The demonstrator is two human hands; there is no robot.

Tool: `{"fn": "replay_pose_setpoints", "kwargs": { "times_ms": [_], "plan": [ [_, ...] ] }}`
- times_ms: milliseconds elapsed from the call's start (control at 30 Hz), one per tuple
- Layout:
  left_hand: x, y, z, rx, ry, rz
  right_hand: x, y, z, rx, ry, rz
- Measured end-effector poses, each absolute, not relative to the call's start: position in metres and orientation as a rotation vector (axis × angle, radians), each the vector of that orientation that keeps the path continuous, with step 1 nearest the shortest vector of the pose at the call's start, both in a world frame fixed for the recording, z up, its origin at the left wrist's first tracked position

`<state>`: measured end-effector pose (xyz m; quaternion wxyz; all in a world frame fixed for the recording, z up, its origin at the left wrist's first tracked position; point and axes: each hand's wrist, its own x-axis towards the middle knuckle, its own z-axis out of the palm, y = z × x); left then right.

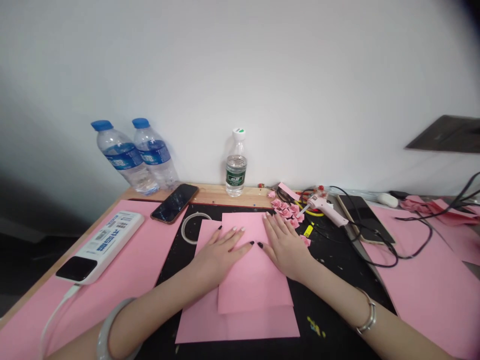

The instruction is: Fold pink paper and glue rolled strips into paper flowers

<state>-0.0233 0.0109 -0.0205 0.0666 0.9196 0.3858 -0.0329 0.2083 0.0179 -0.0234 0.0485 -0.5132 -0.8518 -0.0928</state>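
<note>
A smaller pink sheet of paper (255,290), which looks folded, lies on top of a larger pink sheet (202,320) on a black mat. Flat on its left part rests my left hand (221,252), fingers spread and pointing away from me. My right hand (287,245) presses on the sheet's right edge, its fingers stretched out too. The two thumbs almost meet near the middle of the paper. Just beyond my right fingertips sit several small pink paper roses (287,209). Neither hand grips anything.
A pink-white glue gun (326,210) with black cables and a phone (363,217) lie right. At left are a white power bank (103,245), another phone (175,202) and a tape roll (189,227). Along the wall stand a small bottle (236,170) and two larger bottles (125,157).
</note>
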Motion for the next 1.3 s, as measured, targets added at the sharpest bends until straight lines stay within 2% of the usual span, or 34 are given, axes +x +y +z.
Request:
{"fn": "replay_pose_setpoints", "kwargs": {
  "times_ms": [533,667,833,1000,1167,1300],
  "plan": [
    [-0.027,0.012,-0.023,2.812,1.128,-0.038,0.232,-0.09,-0.017,-1.274,-2.694,-0.301],
    [-0.029,0.012,-0.028,2.828,1.12,0.021,0.235,-0.084,0.005,-1.282,-2.695,-0.077],
    [-0.032,0.013,-0.028,2.816,1.085,0.109,0.225,-0.041,0.036,-1.771,-2.395,0.377],
    [-0.034,0.012,-0.019,2.742,1.077,0.158,0.209,-0.006,0.027,-2.14,-2.332,0.433],
    [-0.036,0.013,-0.018,2.613,1.054,0.249,0.216,-0.002,0.003,-1.979,-2.14,0.612],
    [-0.035,0.012,-0.017,2.411,1.048,0.416,0.223,-0.002,-0.006,-1.688,-1.899,0.887]
  ]
}}
